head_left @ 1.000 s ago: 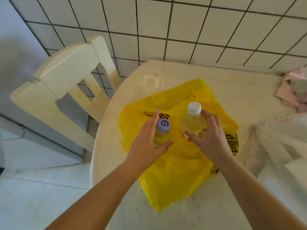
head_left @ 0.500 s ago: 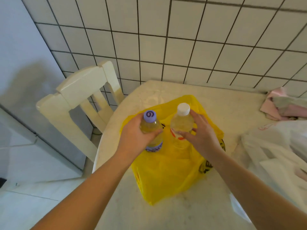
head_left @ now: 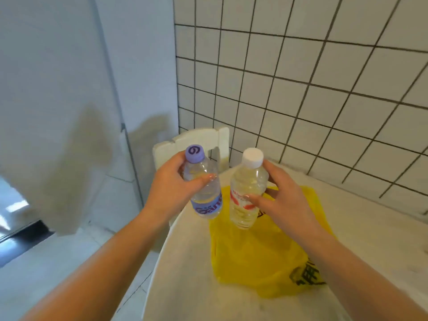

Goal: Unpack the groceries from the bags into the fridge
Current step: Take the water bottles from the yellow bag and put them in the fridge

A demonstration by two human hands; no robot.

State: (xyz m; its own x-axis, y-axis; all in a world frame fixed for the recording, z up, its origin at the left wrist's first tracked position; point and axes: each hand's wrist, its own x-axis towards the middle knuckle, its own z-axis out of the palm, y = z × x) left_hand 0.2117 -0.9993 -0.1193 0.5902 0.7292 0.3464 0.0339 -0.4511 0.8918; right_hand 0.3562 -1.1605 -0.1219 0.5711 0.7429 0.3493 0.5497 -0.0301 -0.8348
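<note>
Two bottles lifted clear of the bag, ready for carriage to the fridge. The left hand point(head_left: 172, 184) has its fingers point(head_left: 203, 178) and thumb curled round the purple-capped bottle point(head_left: 203, 181) just below the neck; the right hand point(head_left: 284, 198) grips the white-capped bottle point(head_left: 246, 188) round its shoulder. Both bottles are upright, side by side and apart, above the yellow bag point(head_left: 261, 251), which lies slack on the worktop point(head_left: 185, 274) at 6 o'clock of them. To do the step well, judged from this view: keep each grip firm on the smooth plastic, hold the bottles vertical, and turn toward 9 o'clock, where a pale panel point(head_left: 53, 77), possibly the fridge, stands. A cream chair point(head_left: 199, 137) sits at 12 o'clock of the left hand, before a white tiled wall point(head_left: 301, 77) with dark grout.
</note>
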